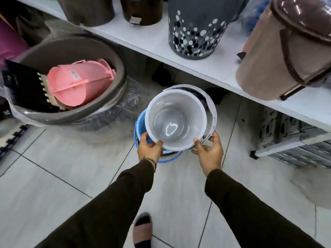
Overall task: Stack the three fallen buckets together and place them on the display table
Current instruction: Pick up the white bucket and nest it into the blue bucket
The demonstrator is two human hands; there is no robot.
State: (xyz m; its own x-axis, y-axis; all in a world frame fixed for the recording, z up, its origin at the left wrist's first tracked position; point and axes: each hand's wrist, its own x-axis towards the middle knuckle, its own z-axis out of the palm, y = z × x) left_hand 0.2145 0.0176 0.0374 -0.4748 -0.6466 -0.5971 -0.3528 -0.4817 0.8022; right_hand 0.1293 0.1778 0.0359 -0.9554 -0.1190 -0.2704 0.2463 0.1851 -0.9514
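White plastic rim under both thumbs: the left hand (149, 148) and right hand (208, 152) each grip the near edge of the white bucket (174, 120), fingers curled beneath. It sits nested in a blue bucket (140, 126), a white basket (212, 111) around them, above the tiled floor (62, 167), below the display table (155, 42).

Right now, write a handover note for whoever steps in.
Left hand grips the near rim of the white bucket; right hand steadies the other side.
White bucket sits partly inside the blue bucket, with a white patterned bucket behind, all above the floor.
Done: the buckets are gathered, not yet fully nested.
Left: seat the stack and set it on the display table.
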